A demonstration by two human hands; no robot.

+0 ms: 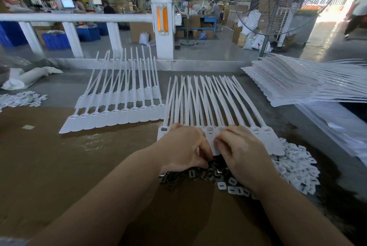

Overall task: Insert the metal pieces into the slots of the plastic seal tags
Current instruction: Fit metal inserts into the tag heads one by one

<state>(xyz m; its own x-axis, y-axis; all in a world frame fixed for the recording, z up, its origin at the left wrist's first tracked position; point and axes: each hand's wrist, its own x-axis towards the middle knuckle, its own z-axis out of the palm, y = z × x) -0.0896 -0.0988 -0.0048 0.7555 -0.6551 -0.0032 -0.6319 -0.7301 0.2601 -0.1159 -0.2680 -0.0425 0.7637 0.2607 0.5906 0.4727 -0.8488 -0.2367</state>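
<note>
A strip of joined white plastic seal tags [264, 136] lies in front of me, tails fanning away. A heap of small dark metal pieces [190, 176] sits just below it on the brown cardboard. My left hand [182, 146] lies over the strip's left part, its fingers curled down with the tips at the metal heap. My right hand [242, 150] covers the middle tags, fingers curled, fingertips touching a tag's flat end near the left hand. Whether either hand pinches a metal piece is hidden.
Two more strips of seal tags [119, 114] lie to the left. White plastic caps [296, 164] are heaped at the right, more [21, 99] at far left. A stack of tag strips [294, 85] fills the right rear. A white railing [75, 17] runs behind the table.
</note>
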